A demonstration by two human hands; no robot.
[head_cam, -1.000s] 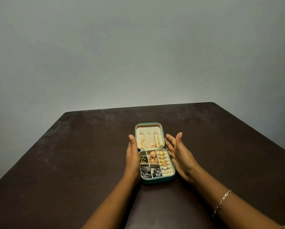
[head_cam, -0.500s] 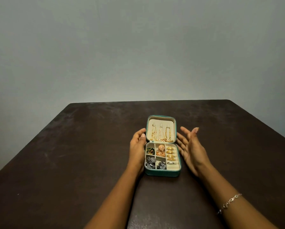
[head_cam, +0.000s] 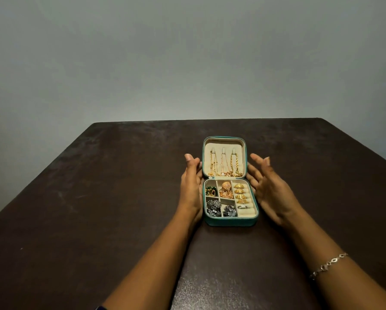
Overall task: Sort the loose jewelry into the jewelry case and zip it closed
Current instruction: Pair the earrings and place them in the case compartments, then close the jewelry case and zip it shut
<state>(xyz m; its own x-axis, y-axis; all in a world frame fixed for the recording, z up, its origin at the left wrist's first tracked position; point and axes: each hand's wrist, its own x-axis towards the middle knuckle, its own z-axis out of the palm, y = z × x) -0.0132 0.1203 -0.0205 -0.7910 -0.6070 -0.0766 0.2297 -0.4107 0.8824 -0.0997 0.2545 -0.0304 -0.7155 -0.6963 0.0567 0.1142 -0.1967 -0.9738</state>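
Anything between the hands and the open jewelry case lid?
Nothing visible. The left hand and right hand flank the open jewelry case; nothing lies between them and its lid.

The left hand (head_cam: 191,189) has uncurled: its fingers (head_cam: 191,162), bent over the hinge corner of the jewelry case (head_cam: 231,221) half a second ago, now stand straight, the lid (head_cam: 223,145) just beside them. The right hand (head_cam: 272,191) has edged inward, its fingertips nearer the lid's other edge.
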